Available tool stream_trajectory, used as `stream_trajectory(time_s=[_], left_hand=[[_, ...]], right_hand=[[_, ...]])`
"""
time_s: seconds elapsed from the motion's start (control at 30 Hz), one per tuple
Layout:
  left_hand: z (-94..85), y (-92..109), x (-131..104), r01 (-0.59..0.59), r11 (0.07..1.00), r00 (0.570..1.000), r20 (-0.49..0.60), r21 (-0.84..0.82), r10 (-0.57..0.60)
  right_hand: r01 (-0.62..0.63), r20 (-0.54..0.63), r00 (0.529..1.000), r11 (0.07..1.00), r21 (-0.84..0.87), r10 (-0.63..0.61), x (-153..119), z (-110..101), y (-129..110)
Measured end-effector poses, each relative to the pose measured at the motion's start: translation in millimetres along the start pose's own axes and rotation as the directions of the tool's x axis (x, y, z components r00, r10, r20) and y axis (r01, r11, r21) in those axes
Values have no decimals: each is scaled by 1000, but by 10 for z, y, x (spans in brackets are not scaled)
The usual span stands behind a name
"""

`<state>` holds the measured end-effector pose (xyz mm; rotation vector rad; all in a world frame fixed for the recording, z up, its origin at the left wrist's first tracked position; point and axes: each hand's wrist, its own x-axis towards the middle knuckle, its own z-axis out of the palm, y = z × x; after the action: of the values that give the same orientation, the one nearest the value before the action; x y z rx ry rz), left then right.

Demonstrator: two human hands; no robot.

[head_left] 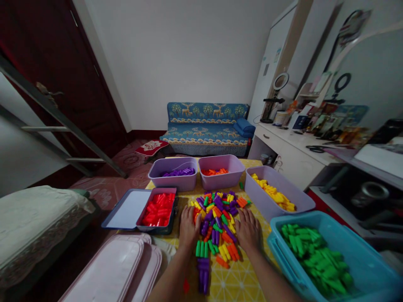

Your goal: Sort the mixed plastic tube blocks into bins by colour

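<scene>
A mixed pile of small rod-shaped plastic pieces (217,214) in purple, yellow, orange, green and red lies on the yellow patterned tablecloth (229,285). At the pile's left edge rests my left hand (189,224), its fingers apart and touching pieces. My right hand (248,226) lies at the right edge, fingers stretched out, with nothing visible in its grasp. Nearer to me, green pieces (202,248) sit side by side, with stacked purple pieces (203,277) below them. Both palms face down, so their undersides are hidden.
Around the pile stand a lilac bin of purple pieces (172,182), one of orange (222,181), one of yellow (261,208), a teal bin of green (371,251) and an open case of red (174,209). Pale lids (110,264) lie front left. A sofa (206,140) stands behind.
</scene>
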<state>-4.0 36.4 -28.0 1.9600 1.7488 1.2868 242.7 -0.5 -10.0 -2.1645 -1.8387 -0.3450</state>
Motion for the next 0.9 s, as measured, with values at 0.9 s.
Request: stream_trajectory(time_s=[0.9], left_hand=[[-23, 19, 12, -20, 999, 1000, -3, 26, 20]], right_hand=[[-30, 12, 999, 999, 36, 29, -9, -71, -43]])
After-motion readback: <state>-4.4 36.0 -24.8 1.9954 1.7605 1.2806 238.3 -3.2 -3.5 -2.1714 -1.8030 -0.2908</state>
